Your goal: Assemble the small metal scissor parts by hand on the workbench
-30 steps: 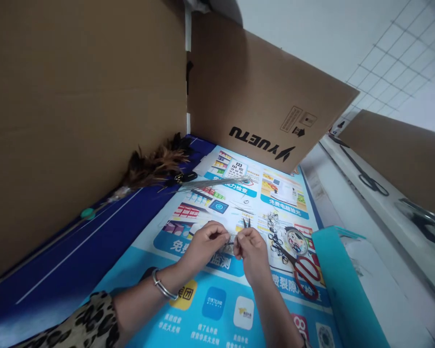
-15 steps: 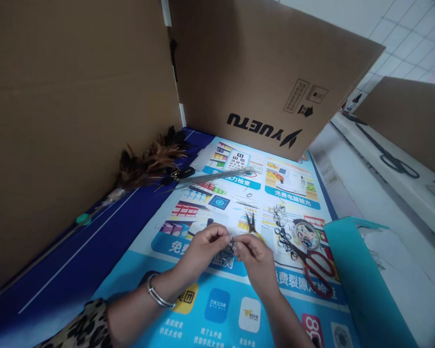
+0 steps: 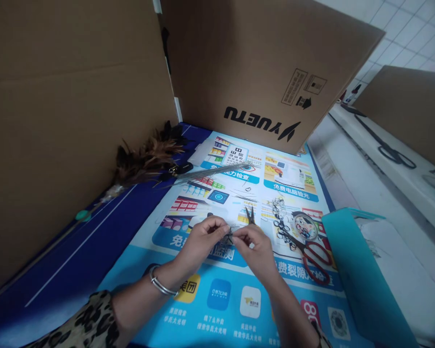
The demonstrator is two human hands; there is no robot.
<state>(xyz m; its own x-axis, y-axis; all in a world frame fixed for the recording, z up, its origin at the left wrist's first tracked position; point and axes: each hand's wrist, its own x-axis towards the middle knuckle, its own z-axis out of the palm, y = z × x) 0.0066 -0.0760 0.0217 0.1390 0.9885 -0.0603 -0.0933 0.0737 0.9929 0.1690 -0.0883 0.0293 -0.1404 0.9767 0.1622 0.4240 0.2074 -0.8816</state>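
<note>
My left hand (image 3: 205, 241), with a silver bangle at the wrist, is closed in a pinch over the printed mat. Between its fingertips is a small tangled piece of thin dark wire (image 3: 227, 238). My right hand (image 3: 255, 249) pinches the same piece from the other side, thumb against forefinger. The fingers partly cover the wire, so its exact shape is unclear. Just beyond my right hand lie pliers (image 3: 250, 215) with dark open jaws, their handles mostly hidden by that hand. Several small dark wire loops (image 3: 282, 224) lie to the right.
Red-handled scissors (image 3: 317, 261) and a round clear roll or dish (image 3: 306, 226) lie at right, beside a teal box (image 3: 366, 275). A bundle of thin straight wires (image 3: 217, 170) and brown feathers (image 3: 145, 159) lie farther back. Cardboard walls (image 3: 268, 63) stand behind.
The camera view has tilted slightly, shifting the scene a little upward. Both hands stay together at the wire piece, with only small movements of the fingers.
</note>
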